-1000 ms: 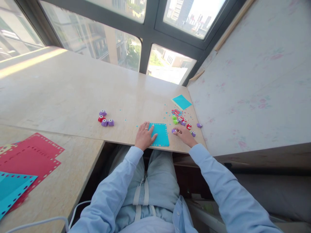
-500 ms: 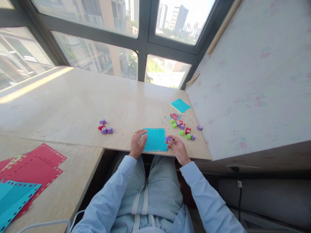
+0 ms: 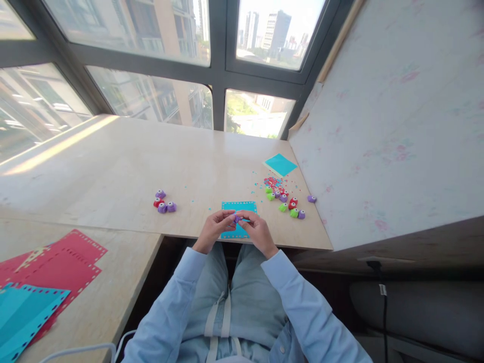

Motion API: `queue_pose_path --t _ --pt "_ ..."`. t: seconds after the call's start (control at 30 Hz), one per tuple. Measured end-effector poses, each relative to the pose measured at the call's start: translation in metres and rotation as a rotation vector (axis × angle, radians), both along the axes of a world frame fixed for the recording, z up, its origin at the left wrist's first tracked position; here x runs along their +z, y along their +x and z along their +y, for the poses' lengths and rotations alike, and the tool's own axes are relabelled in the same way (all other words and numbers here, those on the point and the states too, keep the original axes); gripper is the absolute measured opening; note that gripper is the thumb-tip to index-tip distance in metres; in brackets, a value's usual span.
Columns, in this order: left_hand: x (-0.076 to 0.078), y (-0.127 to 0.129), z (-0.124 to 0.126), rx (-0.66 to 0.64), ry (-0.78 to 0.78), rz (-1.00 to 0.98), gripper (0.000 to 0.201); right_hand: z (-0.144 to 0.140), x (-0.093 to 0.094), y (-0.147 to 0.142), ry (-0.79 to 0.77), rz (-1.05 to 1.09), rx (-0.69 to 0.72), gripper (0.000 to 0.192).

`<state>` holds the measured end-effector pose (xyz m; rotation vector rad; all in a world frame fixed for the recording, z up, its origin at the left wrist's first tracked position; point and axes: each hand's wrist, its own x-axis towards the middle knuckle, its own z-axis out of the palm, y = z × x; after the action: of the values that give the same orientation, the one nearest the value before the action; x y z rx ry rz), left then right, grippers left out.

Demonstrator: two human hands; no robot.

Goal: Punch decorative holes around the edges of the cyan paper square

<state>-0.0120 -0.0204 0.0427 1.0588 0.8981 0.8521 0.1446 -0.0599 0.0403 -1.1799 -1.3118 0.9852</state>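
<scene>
Small purple paper punch [image 3: 236, 218] pinched between left hand [image 3: 214, 230] and right hand [image 3: 256, 231] over teal sheet [image 3: 239, 207]; judged light, rigid, smooth plastic; best gripped by its sides.

A purple punch [image 3: 236, 218] sits over a teal sheet [image 3: 239, 207] with dotted edges, near red sheets [image 3: 60, 262].

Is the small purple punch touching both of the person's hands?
Touching. The head view shows the purple punch pinched between fingertips of left hand and right hand, above the teal sheet.
</scene>
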Motion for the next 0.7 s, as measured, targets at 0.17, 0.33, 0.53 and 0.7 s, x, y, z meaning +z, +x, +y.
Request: queue_pose_path --t 0.17,0.33,0.53,0.7 --pt "-0.005 -0.015 -0.004 0.042 0.076 0.049 0.049 -0.004 -0.003 0.002 -0.029 -0.013 0.056 0.03" --pt "-0.019 -0.035 0.006 0.225 0.419 0.335 0.035 -0.005 -0.005 0.018 -0.068 -0.1 -0.024 0.028" --pt "-0.036 -0.061 0.024 0.248 0.76 0.748 0.023 -0.004 -0.021 0.047 -0.118 -0.156 -0.139 0.03" --pt "-0.042 -0.065 0.027 0.258 0.809 0.858 0.03 -0.005 -0.031 0.062 -0.09 -0.273 -0.2 0.028"
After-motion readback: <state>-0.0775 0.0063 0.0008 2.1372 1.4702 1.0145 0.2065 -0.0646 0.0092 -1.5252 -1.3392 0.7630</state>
